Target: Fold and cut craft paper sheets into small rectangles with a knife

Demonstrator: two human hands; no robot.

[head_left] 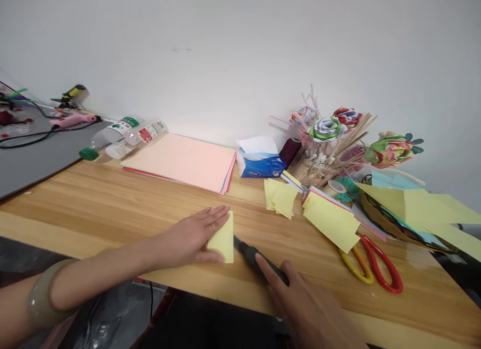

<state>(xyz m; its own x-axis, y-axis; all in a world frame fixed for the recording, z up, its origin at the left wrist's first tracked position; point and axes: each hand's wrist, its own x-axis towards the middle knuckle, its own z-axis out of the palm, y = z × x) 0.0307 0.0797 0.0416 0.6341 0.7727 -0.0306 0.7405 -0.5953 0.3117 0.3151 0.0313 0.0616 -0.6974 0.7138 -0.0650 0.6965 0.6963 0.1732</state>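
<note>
A small yellow paper rectangle (pixel 224 241) lies on the wooden table, pressed down by my left hand (pixel 201 236), whose fingers are stretched out across it. Its left part is hidden under the palm. My right hand (pixel 304 299) is wrapped around the dark handle of a knife (pixel 257 259). The knife's blade points toward the paper's right edge, and its tip is at or very close to that edge; I cannot tell whether it is inside a fold. Several yellow paper pieces (pixel 280 196) rest beyond the knife.
Scissors with red and yellow handles (pixel 385 269) lie at right, partly under a yellow paper stack (pixel 330 219). Behind stand a blue tissue pack (pixel 259 166) and paper flowers (pixel 326 131). Pink sheets (pixel 184 161), plastic bottles (pixel 112 133) and a pink glue gun (pixel 75 119) sit leftward.
</note>
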